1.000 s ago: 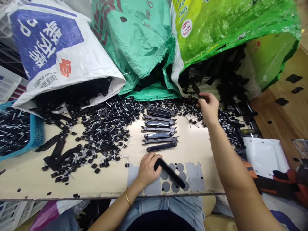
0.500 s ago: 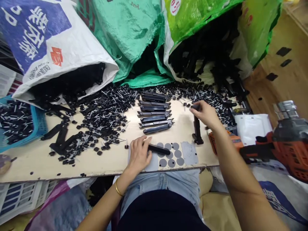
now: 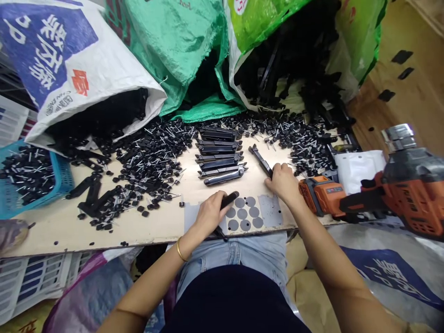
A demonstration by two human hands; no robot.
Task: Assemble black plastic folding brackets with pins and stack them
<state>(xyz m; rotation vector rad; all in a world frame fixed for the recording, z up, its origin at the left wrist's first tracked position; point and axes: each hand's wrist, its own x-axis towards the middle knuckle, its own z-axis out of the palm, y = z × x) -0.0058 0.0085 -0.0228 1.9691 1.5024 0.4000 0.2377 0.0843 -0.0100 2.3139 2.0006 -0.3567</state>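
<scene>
My left hand (image 3: pixel 208 213) is closed round a long black plastic part (image 3: pixel 229 200), which tilts up to the right over grey round patches (image 3: pixel 243 213). The end of another dark piece (image 3: pixel 219 233) shows beneath that hand at the table's near edge; I cannot tell whether the two are joined. To the right, my right hand (image 3: pixel 283 183) grips the lower end of a slim black bar (image 3: pixel 260 160), pointing away and to the left. Between the hands and the bags lies a stack-like row of several similar black bars (image 3: pixel 222 157), side by side.
Black-headed screws (image 3: pixel 149 166) lie heaped across the table, and more fill a blue basket (image 3: pixel 62 173). Open sacks, one white (image 3: pixel 114 69), one green (image 3: pixel 173 51), stand behind. An orange power tool (image 3: pixel 412 189) sits at the right.
My right hand has come down and left, and its bar now slants left instead of hanging toward me. My left hand has closed on its part and tilted it up.
</scene>
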